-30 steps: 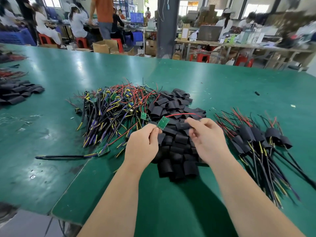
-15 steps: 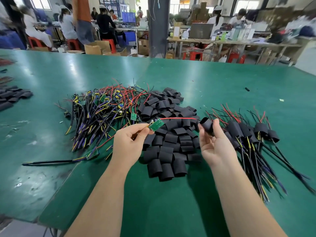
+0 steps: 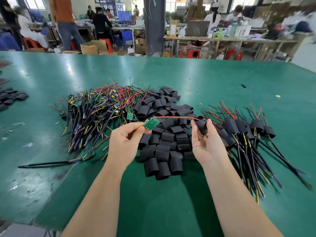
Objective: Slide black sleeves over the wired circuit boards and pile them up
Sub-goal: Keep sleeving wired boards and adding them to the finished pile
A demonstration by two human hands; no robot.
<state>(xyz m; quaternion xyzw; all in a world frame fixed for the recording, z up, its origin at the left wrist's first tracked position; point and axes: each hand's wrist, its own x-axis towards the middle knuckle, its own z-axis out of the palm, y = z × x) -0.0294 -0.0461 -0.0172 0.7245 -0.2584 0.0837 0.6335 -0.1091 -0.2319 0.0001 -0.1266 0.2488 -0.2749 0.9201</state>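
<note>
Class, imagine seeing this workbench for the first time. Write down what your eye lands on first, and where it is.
The left hand pinches a green circuit board at the centre, its red wire running across to a black sleeve held in the right hand. Beneath them lies a heap of loose sleeves, with a tangle of bare wired boards to its left and the sleeved pile to its right.

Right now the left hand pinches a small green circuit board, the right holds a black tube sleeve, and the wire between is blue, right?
No: in the head view, the wire from the small green circuit board in the left hand to the black tube sleeve in the right hand is red, not blue.
</note>
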